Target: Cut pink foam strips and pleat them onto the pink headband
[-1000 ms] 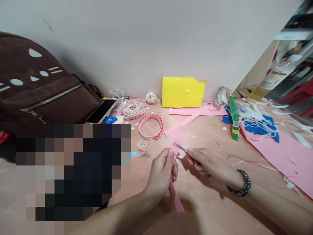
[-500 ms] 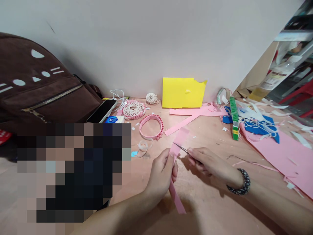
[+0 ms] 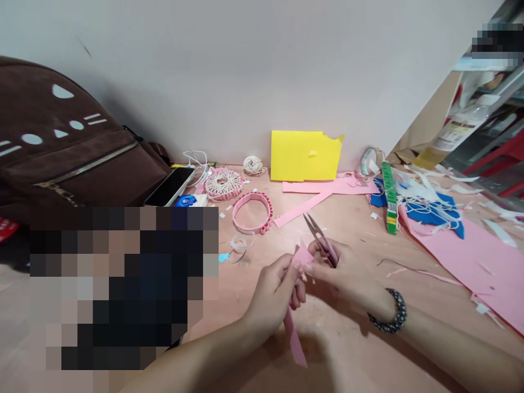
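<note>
My left hand (image 3: 272, 295) pinches a narrow pink paper strip (image 3: 295, 341), whose short upper end (image 3: 302, 255) sticks out above the fingers and whose longer tail hangs down toward me. My right hand (image 3: 346, 273) is shut on small pink-handled snips (image 3: 321, 240), with the blades pointing up and away. The snips sit just right of the strip's upper end, and their blades are not on the paper. Tiny pink scraps lie beside my fingers. A dark beaded bracelet (image 3: 388, 312) circles my right wrist.
The pink-and-tan work surface holds a pink ring (image 3: 251, 213), a woven disc (image 3: 224, 184), a yellow card (image 3: 305, 155), a phone (image 3: 170, 186), a brown backpack (image 3: 61, 142), blue paper (image 3: 434, 210), a large pink sheet (image 3: 466, 267), and scattered paper offcuts.
The strip's upper end is now much shorter, with small scraps beside it. My right hand has turned the snips upward, away from the paper, and both hands sit closer together.
</note>
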`<state>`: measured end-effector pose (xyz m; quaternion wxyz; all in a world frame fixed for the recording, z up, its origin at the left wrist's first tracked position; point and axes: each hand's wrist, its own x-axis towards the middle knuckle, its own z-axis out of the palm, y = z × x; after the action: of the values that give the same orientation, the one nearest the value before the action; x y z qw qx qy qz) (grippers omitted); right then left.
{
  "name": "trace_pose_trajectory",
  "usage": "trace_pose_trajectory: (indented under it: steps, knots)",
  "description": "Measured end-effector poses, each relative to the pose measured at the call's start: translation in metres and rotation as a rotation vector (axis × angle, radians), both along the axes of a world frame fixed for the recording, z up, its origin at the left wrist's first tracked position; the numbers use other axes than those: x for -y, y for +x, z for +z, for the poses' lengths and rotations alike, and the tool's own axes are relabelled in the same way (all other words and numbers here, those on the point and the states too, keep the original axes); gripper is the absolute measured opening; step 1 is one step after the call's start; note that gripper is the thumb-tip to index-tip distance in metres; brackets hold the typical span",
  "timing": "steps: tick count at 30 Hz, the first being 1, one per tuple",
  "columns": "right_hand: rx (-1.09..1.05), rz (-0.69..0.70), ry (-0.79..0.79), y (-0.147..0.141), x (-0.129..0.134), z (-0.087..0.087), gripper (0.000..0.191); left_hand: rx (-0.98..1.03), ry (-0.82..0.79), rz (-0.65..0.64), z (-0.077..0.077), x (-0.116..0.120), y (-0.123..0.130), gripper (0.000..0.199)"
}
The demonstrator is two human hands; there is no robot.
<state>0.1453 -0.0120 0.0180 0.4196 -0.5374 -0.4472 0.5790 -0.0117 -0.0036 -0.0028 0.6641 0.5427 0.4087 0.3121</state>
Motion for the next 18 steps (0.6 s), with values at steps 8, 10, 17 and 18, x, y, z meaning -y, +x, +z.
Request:
trace_pose_trajectory:
  steps: [8, 10, 17, 18]
  knots:
    - [-0.1, -0.041, -0.042, -0.002, 0.001, 0.002, 0.035, -0.09, 0.088, -0.1, 0.002, 0.001, 0.0, 0.034]
    - [-0.154, -0.064, -0.072, -0.005, 0.002, 0.004, 0.038, -0.128, 0.13, -0.131, 0.002, 0.001, -0.001, 0.034]
    - [-0.286, -0.28, -0.114, 0.007, -0.008, 0.003, 0.036, -0.174, 0.151, -0.152, 0.003, 0.002, -0.001, 0.034]
    - [-0.302, -0.31, -0.101, 0.012, -0.012, 0.0, 0.035, -0.149, 0.13, -0.139, 0.002, 0.003, -0.001, 0.033]
